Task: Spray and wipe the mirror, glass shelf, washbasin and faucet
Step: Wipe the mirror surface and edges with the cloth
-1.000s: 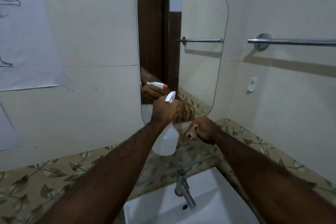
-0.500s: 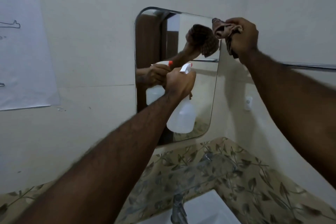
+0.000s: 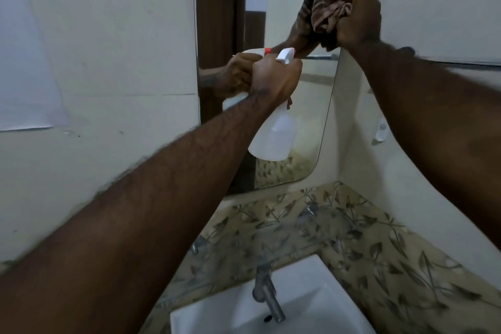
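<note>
Head view looks up along both forearms at the mirror (image 3: 284, 95), a tall rounded panel on the far wall whose long axis runs upright. The right hand (image 3: 357, 12) is fisted around a bunched brown cloth (image 3: 326, 15) and sits at the mirror's upper right corner, the cloth apparently against the glass — contact itself is hard to confirm. The left hand (image 3: 273, 77) is wrapped around the neck of a white spray bottle (image 3: 273, 135), holding it in front of the mirror's middle with the nozzle toward the glass; whether a finger is on the trigger I cannot tell. The relation that matters: nearly all of the unwiped glass lies below and to the left of the cloth, so the right hand, already at the top, is the one placed to sweep down along the long axis. Below, the glass shelf (image 3: 271, 241) spans the leaf-patterned tiles, with the faucet (image 3: 267, 295) and white washbasin (image 3: 311, 306) nearest the person, well apart from both hands.
</note>
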